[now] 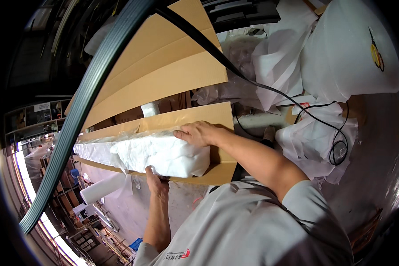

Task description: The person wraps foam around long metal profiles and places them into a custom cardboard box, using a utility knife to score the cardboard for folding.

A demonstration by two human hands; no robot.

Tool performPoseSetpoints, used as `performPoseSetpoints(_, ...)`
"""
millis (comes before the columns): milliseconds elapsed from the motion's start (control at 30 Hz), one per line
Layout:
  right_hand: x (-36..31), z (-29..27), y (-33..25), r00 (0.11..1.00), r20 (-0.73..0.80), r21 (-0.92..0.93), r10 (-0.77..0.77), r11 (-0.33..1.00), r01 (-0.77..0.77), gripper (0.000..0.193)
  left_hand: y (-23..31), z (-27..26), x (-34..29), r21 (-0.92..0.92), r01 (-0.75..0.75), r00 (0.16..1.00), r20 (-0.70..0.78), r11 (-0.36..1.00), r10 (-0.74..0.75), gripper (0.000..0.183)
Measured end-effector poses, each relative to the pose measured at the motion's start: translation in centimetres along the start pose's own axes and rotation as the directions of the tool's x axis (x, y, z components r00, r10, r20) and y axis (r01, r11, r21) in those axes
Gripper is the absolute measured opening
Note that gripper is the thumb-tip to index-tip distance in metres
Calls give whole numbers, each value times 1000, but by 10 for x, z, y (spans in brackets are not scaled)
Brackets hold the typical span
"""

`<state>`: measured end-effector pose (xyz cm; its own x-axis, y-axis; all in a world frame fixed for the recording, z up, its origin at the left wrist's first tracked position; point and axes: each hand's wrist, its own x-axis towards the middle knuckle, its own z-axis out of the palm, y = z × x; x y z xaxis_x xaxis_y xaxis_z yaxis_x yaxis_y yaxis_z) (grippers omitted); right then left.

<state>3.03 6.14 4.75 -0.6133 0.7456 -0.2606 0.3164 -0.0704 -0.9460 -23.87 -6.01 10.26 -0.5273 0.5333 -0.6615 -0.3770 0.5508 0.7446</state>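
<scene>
Open carton; long white bundle inside, rounded end near carton's end. Judgement: press evenly from both sides, keep wrap clear of carton edges. Wrap looks puffy, creased. Right hand: fingers bent over far side, clamping unclear. Left hand: thumb against near side, other fingers hidden, grip cannot be told

Grey floor, dark shelves, bright strip
</scene>
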Motion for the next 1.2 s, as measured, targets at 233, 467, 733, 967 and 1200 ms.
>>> performPoseSetpoints(233,-26,-17,48,949,-293,500,113,865,51,44,-9,28,14,-49,-179,983,31,983,180,59)
performPoseSetpoints(467,-261,-150,125,481,-853,282,200,954,104,17,-19,32,-3,-187,-103,991,-108,977,83,61)
performPoseSetpoints(733,-493,-512,240,20,-879,-250,-477,426,-870,51,-21,28,45,-152,-340,921,-255,928,296,56)
performPoseSetpoints(967,-418,-472,196,82,-969,-130,-234,200,-971,55,-33,6,28,-71,-356,838,-466,932,284,62)
performPoseSetpoints(1200,-464,-536,221,-15,-999,8,-28,234,-972,49,-34,22,39,-114,-333,883,-385,936,267,60)
